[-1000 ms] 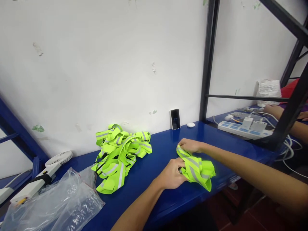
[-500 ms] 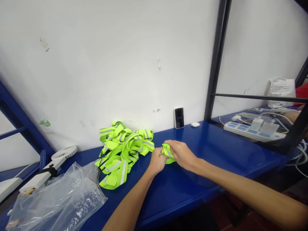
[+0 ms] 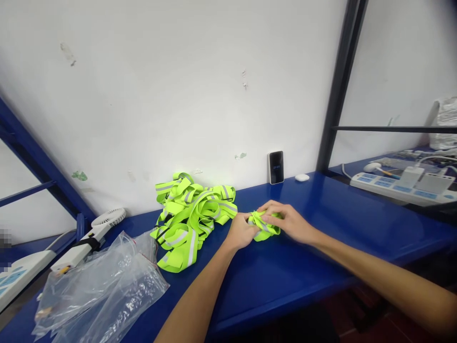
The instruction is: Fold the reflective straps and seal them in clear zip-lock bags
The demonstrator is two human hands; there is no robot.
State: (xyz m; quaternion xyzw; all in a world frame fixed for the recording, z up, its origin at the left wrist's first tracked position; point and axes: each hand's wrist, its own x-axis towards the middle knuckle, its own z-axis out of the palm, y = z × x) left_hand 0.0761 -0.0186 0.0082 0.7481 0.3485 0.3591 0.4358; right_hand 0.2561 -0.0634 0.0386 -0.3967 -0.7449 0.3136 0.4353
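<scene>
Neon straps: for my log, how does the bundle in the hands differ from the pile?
The bundle is small and scrunched tight; the pile is large and sprawls loose. The bundle is gripped by left hand and right hand; the pile lies untouched. Both are neon yellow-green with grey stripes.

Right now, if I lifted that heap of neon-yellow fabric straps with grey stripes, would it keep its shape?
Probably not: the heap of neon-yellow straps lies in loose tangled loops, so it would likely droop and trail. The bunched strap sits crumpled small between left hand and right hand, suggesting soft, light webbing.
</scene>
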